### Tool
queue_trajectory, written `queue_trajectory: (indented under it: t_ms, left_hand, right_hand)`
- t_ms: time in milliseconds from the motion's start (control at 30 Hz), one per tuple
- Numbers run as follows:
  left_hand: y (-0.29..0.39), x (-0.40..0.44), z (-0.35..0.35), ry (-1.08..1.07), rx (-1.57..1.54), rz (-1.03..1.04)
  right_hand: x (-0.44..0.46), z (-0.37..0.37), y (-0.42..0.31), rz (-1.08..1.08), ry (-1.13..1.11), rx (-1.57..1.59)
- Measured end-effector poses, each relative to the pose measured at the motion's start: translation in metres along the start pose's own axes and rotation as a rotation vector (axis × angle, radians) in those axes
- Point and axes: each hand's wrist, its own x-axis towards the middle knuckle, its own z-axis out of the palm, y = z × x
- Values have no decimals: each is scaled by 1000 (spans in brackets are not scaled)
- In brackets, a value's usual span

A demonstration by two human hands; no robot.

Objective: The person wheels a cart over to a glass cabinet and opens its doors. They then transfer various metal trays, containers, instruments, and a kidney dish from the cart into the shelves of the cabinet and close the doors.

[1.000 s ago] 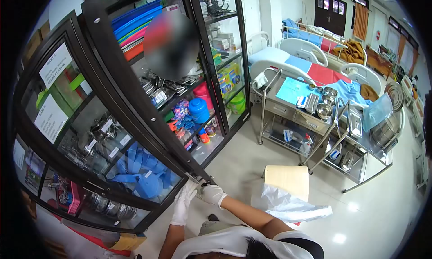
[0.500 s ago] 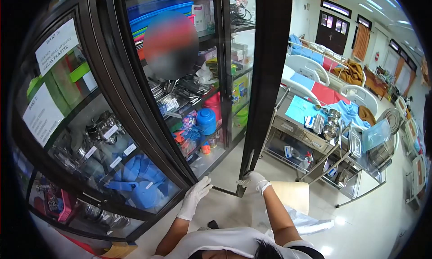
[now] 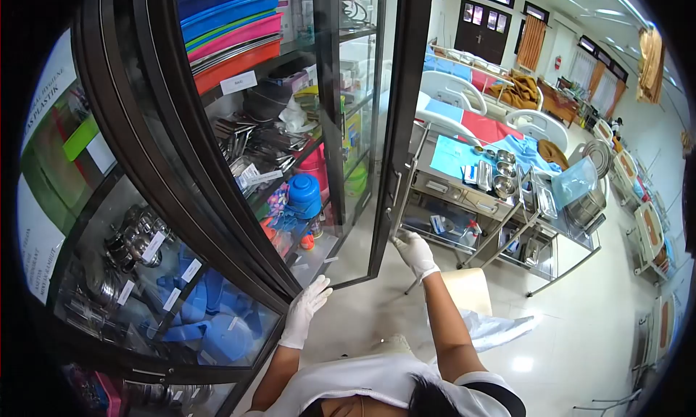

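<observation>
A dark-framed glass cabinet door (image 3: 391, 127) stands swung out in front of me. My right hand (image 3: 415, 256), in a white glove, is at the edge of this door below its handle (image 3: 394, 192), with its fingers curled against it. My left hand (image 3: 307, 310), also gloved, rests by the lower corner of the other door frame (image 3: 279, 290), fingers stretched out. Inside the open cabinet are stacked coloured trays (image 3: 232, 32), a pile of metal instruments (image 3: 254, 141) and a blue lidded container (image 3: 304, 194).
Behind the left glass are metal pots (image 3: 141, 236) and blue plastic ware (image 3: 225, 333). A steel trolley (image 3: 464, 196) with bowls and a blue sheet stands beyond the door. A pale stool (image 3: 467, 297) and a plastic sheet (image 3: 493, 330) are beside my right arm. Beds (image 3: 500, 130) lie farther back.
My view has turned right and nearer to the cabinet. The door appears swung wider, showing more of the shelves. My right hand has moved up and away along with it.
</observation>
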Motion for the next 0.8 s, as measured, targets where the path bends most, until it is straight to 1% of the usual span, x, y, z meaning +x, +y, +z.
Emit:
queue_trajectory:
  t_ms: [100, 300, 433, 467, 600, 800]
  left_hand:
    - [2, 6, -6, -37, -10, 2]
    - [7, 19, -16, 18, -36, 38]
    - [19, 23, -22, 138, 47, 75]
    - [23, 27, -25, 154, 51, 84]
    - [39, 46, -33, 299, 68, 157]
    - [60, 109, -24, 455, 82, 249]
  right_hand:
    - [12, 11, -9, -52, 48, 245]
    - [62, 25, -30, -166, 121, 217]
    - [109, 42, -48, -252, 184, 287]
    - [120, 45, -60, -263, 170, 296]
    - [161, 56, -110, -434, 425, 544]
    - [214, 82, -148, -590, 402, 544]
